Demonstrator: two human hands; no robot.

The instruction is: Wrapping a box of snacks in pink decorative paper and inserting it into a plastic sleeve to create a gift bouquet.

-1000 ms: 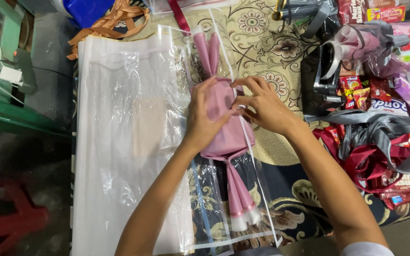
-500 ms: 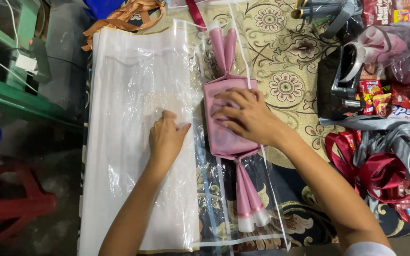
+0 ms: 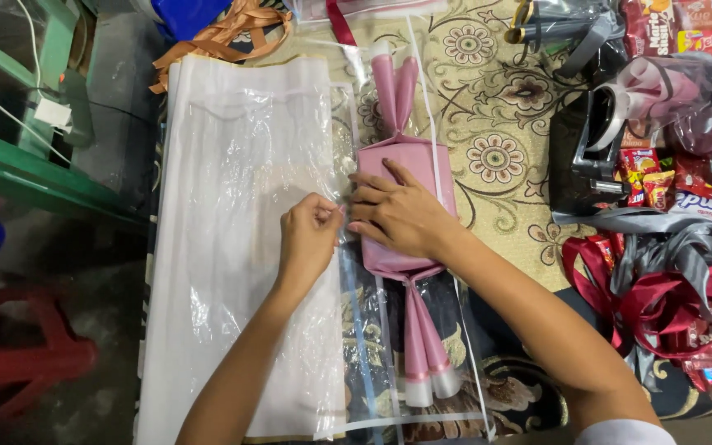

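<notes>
2 hands work at the middle of a floral mat (image 3: 529, 107). The right hand (image 3: 401, 216) lies flat, fingers spread, pressing a pink wrapped bundle (image 3: 409, 173) twisted at both ends, at 1 o'clock from the left hand (image 3: 308, 239). The left hand's fingers are pinched on the edge of a clear plastic sheet (image 3: 241, 247) spreading toward 9 o'clock. The pink wrap looks finished; the clear sheet seems not yet folded over. Snack packets (image 3: 653, 177) lie at 3 o'clock.
</notes>
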